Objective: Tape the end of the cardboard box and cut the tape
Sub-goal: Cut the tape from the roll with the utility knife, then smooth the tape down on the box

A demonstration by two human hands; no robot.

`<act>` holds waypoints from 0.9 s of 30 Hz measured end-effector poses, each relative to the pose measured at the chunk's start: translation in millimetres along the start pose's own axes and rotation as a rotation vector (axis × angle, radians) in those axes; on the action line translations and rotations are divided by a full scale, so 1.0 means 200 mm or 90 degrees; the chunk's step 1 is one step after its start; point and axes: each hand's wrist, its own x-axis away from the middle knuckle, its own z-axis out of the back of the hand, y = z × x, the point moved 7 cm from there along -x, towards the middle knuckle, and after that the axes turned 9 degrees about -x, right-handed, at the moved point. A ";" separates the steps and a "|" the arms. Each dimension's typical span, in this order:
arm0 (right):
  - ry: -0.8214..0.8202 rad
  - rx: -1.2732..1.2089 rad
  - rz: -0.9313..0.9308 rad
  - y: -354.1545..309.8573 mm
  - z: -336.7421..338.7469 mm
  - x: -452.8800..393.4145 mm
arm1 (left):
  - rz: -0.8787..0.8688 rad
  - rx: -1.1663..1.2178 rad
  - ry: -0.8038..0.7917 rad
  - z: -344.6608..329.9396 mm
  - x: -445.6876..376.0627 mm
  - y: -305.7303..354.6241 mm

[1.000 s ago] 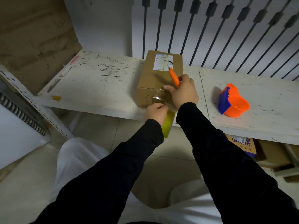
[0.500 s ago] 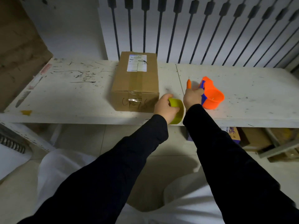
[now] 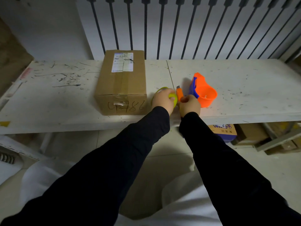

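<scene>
Tape roll mostly hidden under left hand

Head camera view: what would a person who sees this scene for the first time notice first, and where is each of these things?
The bright orange tape dispenser on the right part of the white table stands out most. Next comes the cardboard box at the middle, with clear tape over its near edge and handwriting on its front. Between them, the left hand grips a yellow-green tape roll and the right hand holds an orange utility knife.

taped cardboard box, yellow tape roll, orange cutter
</scene>
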 end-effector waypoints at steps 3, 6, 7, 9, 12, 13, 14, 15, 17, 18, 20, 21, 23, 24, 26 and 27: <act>-0.012 0.017 0.005 0.01 -0.01 -0.02 | -0.034 0.002 0.019 -0.01 -0.01 -0.01; -0.013 0.040 0.012 0.01 -0.02 -0.03 | -0.066 -0.094 0.003 -0.05 -0.03 -0.03; -0.012 0.046 0.010 0.02 -0.03 -0.03 | -0.078 -0.143 -0.021 -0.08 -0.04 -0.04; -0.012 0.053 0.006 0.02 -0.03 -0.04 | -0.102 -0.239 -0.074 -0.13 -0.05 -0.05; -0.013 0.055 0.002 0.03 -0.04 -0.05 | -0.141 -0.313 -0.053 -0.17 -0.05 -0.06; -0.014 0.052 0.000 0.04 -0.03 -0.05 | -0.147 -0.328 -0.041 -0.17 -0.05 -0.06; -0.015 0.050 0.000 0.03 -0.03 -0.05 | -0.155 -0.348 -0.043 -0.19 -0.05 -0.06; -0.015 0.049 -0.002 0.03 -0.03 -0.05 | -0.161 -0.372 -0.061 -0.21 -0.05 -0.07; -0.015 0.044 -0.006 0.03 -0.03 -0.05 | -0.170 -0.411 -0.105 -0.24 -0.05 -0.09; -0.015 0.039 -0.008 0.03 -0.02 -0.05 | -0.173 -0.418 -0.113 -0.24 -0.05 -0.09; -0.018 0.027 -0.014 0.03 -0.02 -0.04 | -0.178 -0.416 -0.108 -0.24 -0.04 -0.09; -0.021 0.023 -0.016 0.03 -0.02 -0.04 | -0.179 -0.408 -0.104 -0.23 -0.04 -0.08; -0.029 0.025 -0.010 0.03 -0.02 -0.04 | -0.170 -0.384 -0.107 -0.23 -0.04 -0.07; -0.030 0.026 -0.006 0.02 -0.02 -0.03 | -0.159 -0.367 -0.110 -0.22 -0.04 -0.07; -0.031 0.022 -0.003 0.02 -0.01 -0.03 | -0.141 -0.355 -0.101 -0.20 -0.04 -0.07; -0.031 0.021 -0.001 0.01 0.00 -0.03 | -0.141 -0.367 -0.088 -0.19 -0.03 -0.06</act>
